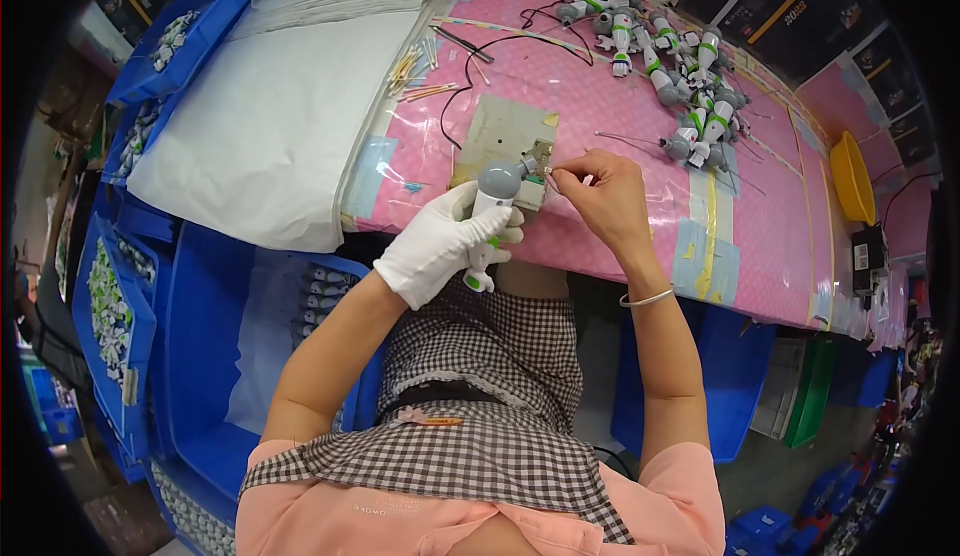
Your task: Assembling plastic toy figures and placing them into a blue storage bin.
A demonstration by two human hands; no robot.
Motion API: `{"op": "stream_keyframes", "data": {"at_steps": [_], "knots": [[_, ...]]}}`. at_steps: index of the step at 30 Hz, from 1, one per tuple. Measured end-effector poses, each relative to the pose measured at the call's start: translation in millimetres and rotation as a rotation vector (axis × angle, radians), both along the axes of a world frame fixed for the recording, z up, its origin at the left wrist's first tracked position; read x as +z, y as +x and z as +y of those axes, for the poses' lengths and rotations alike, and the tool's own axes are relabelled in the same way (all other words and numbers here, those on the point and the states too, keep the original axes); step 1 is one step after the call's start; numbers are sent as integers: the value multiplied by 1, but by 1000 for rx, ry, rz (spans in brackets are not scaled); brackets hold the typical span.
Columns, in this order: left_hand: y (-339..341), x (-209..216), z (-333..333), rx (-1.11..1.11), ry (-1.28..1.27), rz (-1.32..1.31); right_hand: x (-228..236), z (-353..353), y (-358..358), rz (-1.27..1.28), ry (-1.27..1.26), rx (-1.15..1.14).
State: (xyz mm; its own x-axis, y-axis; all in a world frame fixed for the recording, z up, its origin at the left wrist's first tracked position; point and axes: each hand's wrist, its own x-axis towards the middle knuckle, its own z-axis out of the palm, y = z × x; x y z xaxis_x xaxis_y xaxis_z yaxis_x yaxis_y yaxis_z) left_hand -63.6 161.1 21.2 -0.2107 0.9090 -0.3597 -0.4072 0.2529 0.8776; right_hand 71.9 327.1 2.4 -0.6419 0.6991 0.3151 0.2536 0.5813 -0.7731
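My left hand, in a white glove, is closed around a white toy arm with a grey ball-shaped top and green bands. Its lower end points down toward my lap. The grey top lies over a flat grey plate on the table, with a small metal and green fixture at its right side. Bare, my right hand comes in from the right with thumb and forefinger pinched beside that fixture. Whatever is between these fingertips is too small to make out.
Several similar toy arms with thin wires are heaped at the back right. Cotton swabs and a black pen lie left of a black cable. White sheets cover the table's left. Blue bins stand below; a yellow basin is far right.
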Motion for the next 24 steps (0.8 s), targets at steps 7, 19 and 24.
{"op": "stream_keyframes", "data": {"at_steps": [7,19,24], "knots": [[-9,-4,9,-58,49,-202,3,18,-2,-155,-268,100],[-7,-11,11,0,93,-197,8,29,-9,-228,-680,242],[-6,-11,13,-1,91,-185,16,40,-15,-302,-702,305]]}}
